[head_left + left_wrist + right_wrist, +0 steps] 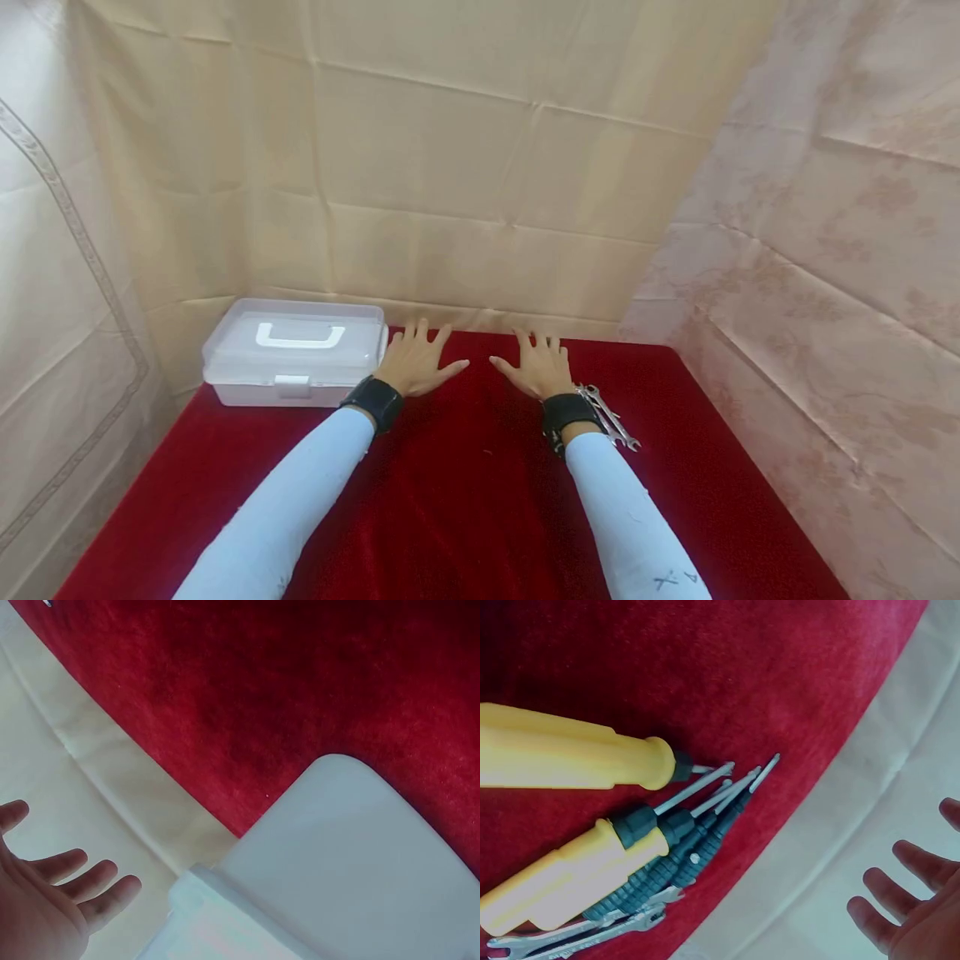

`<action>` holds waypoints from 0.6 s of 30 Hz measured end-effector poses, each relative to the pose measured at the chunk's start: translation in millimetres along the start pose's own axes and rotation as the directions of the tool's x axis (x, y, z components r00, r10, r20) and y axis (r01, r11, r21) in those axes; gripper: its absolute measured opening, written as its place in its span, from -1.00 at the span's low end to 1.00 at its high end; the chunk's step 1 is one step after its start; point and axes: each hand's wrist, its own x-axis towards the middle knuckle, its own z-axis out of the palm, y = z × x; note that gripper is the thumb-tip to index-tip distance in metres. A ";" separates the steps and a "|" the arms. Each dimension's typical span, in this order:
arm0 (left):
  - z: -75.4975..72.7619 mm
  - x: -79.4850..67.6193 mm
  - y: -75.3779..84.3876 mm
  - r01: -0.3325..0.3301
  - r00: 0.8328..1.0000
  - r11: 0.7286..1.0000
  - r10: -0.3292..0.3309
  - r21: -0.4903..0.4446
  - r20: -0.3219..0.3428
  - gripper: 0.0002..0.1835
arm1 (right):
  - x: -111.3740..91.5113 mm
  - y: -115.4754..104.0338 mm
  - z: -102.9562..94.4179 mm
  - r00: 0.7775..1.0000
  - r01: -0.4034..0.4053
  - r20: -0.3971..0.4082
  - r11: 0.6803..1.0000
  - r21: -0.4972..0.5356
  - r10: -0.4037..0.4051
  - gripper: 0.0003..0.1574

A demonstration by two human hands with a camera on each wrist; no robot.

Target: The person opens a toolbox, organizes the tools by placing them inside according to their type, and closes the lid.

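My left hand (416, 360) is held palm down with its fingers spread, beside the right end of a clear plastic toolbox (300, 367) with a white handle. The toolbox lid is closed. In the left wrist view, the left hand (45, 907) holds nothing. My right hand (540, 364) also has spread, empty fingers. Beside its wrist lie metal wrenches (611, 417). Several screwdrivers with yellow handles (562, 746) or dark ribbed handles (705, 847) lie by the wrenches (637, 919) in the right wrist view; the right wrist hides them in the head view.
A red velvet cloth (465, 500) covers the table. A beige curtain (480, 167) hangs behind the table's far edge. Pale patterned cloth (840, 292) hangs on the right, and another pale curtain (60, 292) on the left.
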 end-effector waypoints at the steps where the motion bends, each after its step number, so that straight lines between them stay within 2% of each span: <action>1: 0.2 -0.1 0.3 -0.003 1.000 1.000 0.003 -0.004 -0.003 -0.13 | -0.2 0.1 0.5 1.000 0.002 0.000 1.000 0.001 -0.002 0.04; 6: -2.3 -2.4 4.2 -0.021 0.999 1.000 0.021 -0.018 -0.024 -0.13 | -1.8 0.4 4.7 1.000 -0.006 0.019 1.000 0.011 0.006 0.05; 8: -10.6 -5.9 6.5 -0.049 0.997 0.998 0.047 -0.039 -0.063 -0.16 | -2.9 -0.2 6.0 0.999 -0.017 0.034 1.000 0.022 0.016 0.05; 10: -23.3 -12.1 6.8 -0.090 0.988 0.994 0.082 -0.055 -0.134 -0.22 | -4.1 -1.7 6.1 0.999 -0.022 0.046 0.999 0.045 0.020 0.03; 12: -39.3 -20.6 1.8 -0.148 0.963 0.987 0.127 -0.069 -0.239 -0.32 | -5.4 -4.8 6.5 0.998 -0.022 0.056 0.997 0.070 0.018 0.01; 14: -55.2 -32.7 -9.5 -0.189 0.927 0.979 0.150 -0.082 -0.344 -0.43 | -7.1 -9.6 7.2 0.998 -0.014 0.060 0.993 0.121 0.007 -0.03; 15: -62.5 -40.0 -17.5 -0.200 0.909 0.975 0.147 -0.098 -0.390 -0.48 | -8.4 -12.7 7.9 0.998 -0.013 0.067 0.988 0.154 0.002 -0.04; 17: -75.8 -57.8 -38.3 -0.198 0.886 0.970 0.114 -0.144 -0.450 -0.55 | -11.3 -20.4 10.5 0.996 -0.004 0.088 0.975 0.221 -0.016 -0.08; 18: -81.8 -68.5 -50.4 -0.175 0.885 0.969 0.079 -0.173 -0.458 -0.56 | -12.8 -25.2 11.8 0.994 0.002 0.101 0.964 0.267 -0.030 -0.10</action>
